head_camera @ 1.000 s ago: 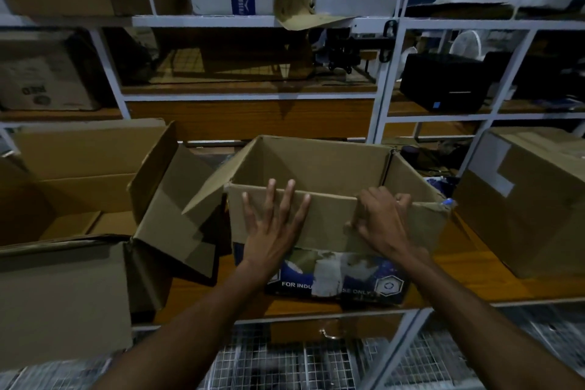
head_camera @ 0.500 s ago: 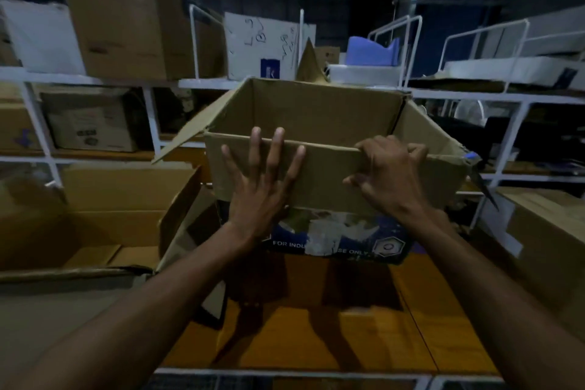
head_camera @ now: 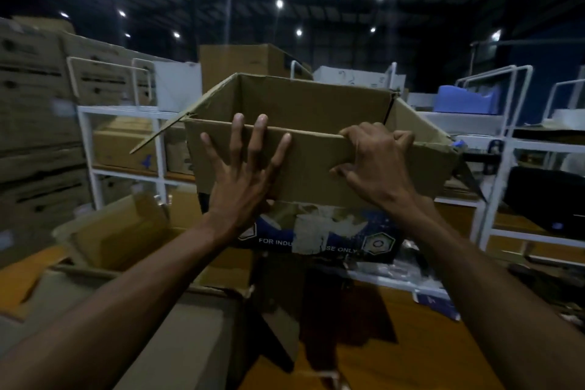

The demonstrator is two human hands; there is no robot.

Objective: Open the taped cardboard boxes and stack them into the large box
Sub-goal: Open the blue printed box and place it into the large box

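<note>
Our left hand [head_camera: 243, 168] pressing flat with spread fingers on the open cardboard box [head_camera: 316, 168], our right hand [head_camera: 376, 165] gripping its folded-down front flap, box held above the wooden shelf [head_camera: 427, 342]

Left hand [head_camera: 240, 180] presses flat on the open cardboard box [head_camera: 316, 168] while right hand [head_camera: 376, 165] grips its folded-down flap.
</note>
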